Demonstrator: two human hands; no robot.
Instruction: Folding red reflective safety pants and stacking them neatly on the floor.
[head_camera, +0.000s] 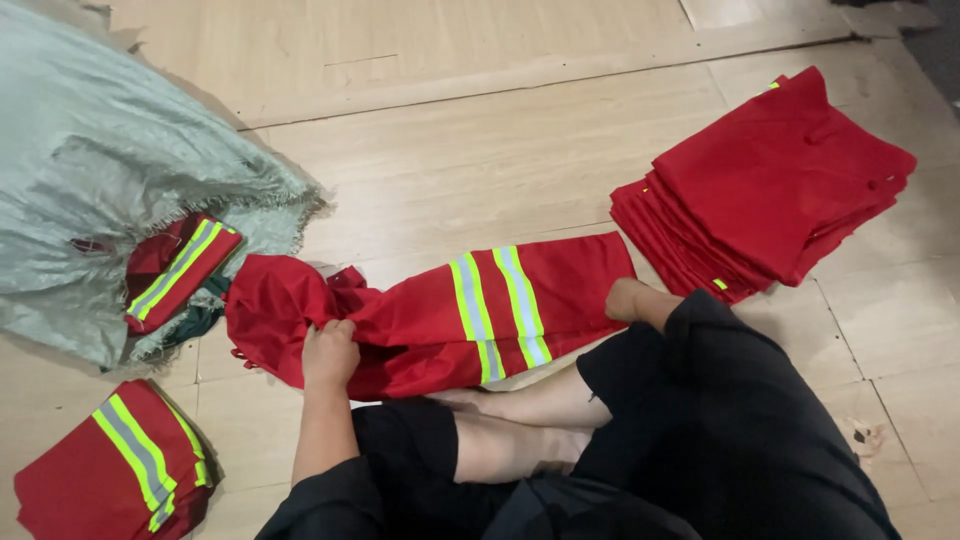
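Left hand (330, 355) has its grip clamped on the red trousers (440, 315), spread across the floor (450, 150) right ahead; right hand's out of sight, its grip can't be told.

red trousers (430, 320): matt cloth | sack (100, 160): woven plastic | floor (480, 160): smooth wood

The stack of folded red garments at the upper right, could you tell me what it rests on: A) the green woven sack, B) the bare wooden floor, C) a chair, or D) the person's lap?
B: the stack of folded red garments lies directly on the wooden floor, well apart from the green woven sack at the far left and from the person's legs.
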